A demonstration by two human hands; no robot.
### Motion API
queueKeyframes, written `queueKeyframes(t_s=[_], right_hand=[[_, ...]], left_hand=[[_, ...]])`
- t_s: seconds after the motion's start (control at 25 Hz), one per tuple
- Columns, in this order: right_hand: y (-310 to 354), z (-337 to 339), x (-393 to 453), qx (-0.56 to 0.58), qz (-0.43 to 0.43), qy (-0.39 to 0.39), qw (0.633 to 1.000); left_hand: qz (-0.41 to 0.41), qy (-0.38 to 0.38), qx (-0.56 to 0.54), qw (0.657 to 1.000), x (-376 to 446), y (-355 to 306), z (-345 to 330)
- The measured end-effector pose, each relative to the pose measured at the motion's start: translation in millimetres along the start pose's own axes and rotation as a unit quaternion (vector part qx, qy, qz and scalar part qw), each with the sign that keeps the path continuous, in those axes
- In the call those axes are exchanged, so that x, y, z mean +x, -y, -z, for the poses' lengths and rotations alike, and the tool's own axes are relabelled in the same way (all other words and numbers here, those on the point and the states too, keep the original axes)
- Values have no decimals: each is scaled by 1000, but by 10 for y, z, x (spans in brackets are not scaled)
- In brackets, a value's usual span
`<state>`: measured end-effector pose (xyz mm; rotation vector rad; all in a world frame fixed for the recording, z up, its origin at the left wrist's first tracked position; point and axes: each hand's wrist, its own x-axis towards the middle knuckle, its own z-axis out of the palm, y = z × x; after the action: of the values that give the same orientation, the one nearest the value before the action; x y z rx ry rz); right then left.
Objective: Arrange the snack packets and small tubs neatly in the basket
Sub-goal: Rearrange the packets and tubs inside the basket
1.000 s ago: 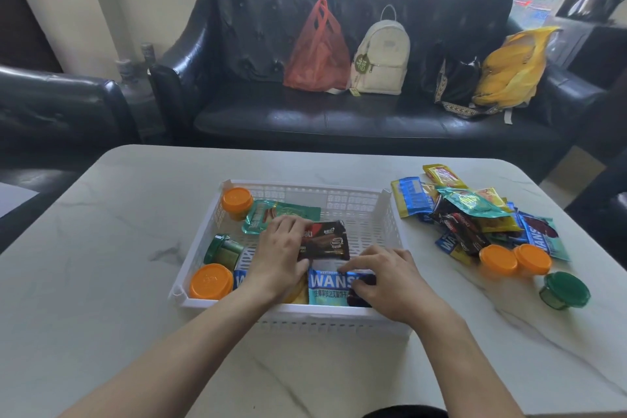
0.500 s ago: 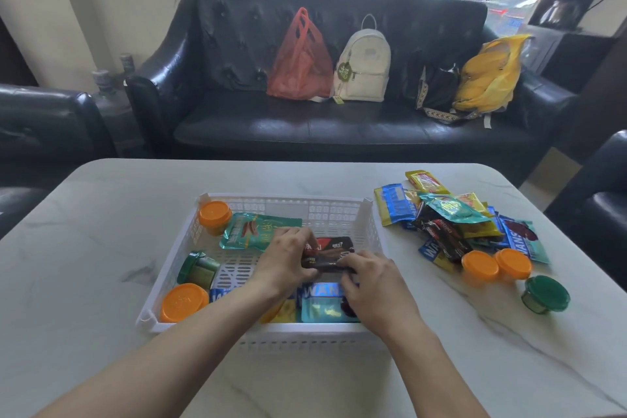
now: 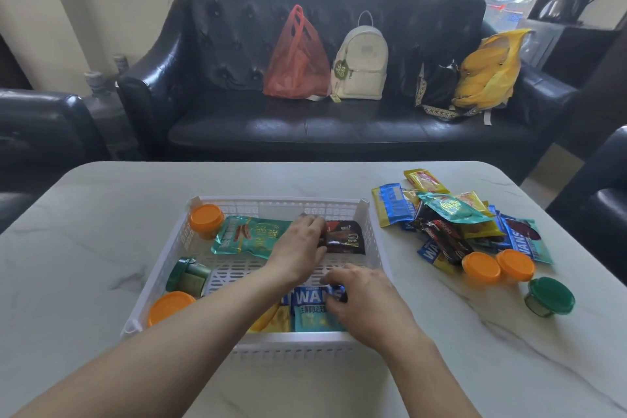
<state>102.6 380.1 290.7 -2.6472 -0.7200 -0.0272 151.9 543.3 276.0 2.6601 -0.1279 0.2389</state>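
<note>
A white slotted basket [image 3: 271,205] sits on the marble table [image 3: 101,214]. Inside it are an orange tub [image 3: 206,219] at the far left, a green tub [image 3: 186,276] on its side, another orange tub [image 3: 169,307] at the near left, and a teal packet [image 3: 251,237]. My left hand [image 3: 298,248] grips the left end of a dark brown packet [image 3: 346,237] at the far right of the basket. My right hand [image 3: 366,302] pinches the upper right corner of a blue WANS packet [image 3: 312,310] near the front wall, beside a yellow packet [image 3: 271,319].
To the right of the basket lies a pile of snack packets [image 3: 451,224], with two orange tubs [image 3: 481,266] [image 3: 515,263] and a green tub [image 3: 549,295] in front of it. A black sofa [image 3: 237,132] with several bags stands behind the table.
My left hand has carried the dark brown packet to the far right of the basket. My right hand has let go of it and dropped back onto the blue packet.
</note>
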Motion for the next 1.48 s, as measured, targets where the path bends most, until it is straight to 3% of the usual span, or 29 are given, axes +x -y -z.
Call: queueKeyframes(t_s=[0.28, 0.52, 0.72, 0.88, 1.0, 1.12, 1.24, 1.48], right_hand=[[-11, -6, 11, 7, -10, 14, 1000], [-22, -41, 20, -4, -28, 30, 999], [-11, -16, 21, -8, -42, 48, 998], [5, -1, 13, -8, -49, 54, 997], [24, -4, 15, -7, -52, 53, 997], [31, 3, 18, -8, -43, 61, 997], [30, 21, 30, -6, -42, 71, 997], [34, 7, 51, -36, -38, 78, 996]], left_hand=[[-11, -4, 22, 1000, 49, 16, -37], [-76, -5, 65, 995, -365, 337, 528], [-22, 32, 82, 996, -912, 679, 1043], [13, 23, 163, 986, -1268, 839, 1196], [-36, 35, 221, 974, -1438, 825, 1163], [-94, 119, 196, 969, -1408, 597, 1004], [-83, 202, 142, 965, -1277, 363, 828], [-83, 197, 97, 972, -1302, 296, 695]])
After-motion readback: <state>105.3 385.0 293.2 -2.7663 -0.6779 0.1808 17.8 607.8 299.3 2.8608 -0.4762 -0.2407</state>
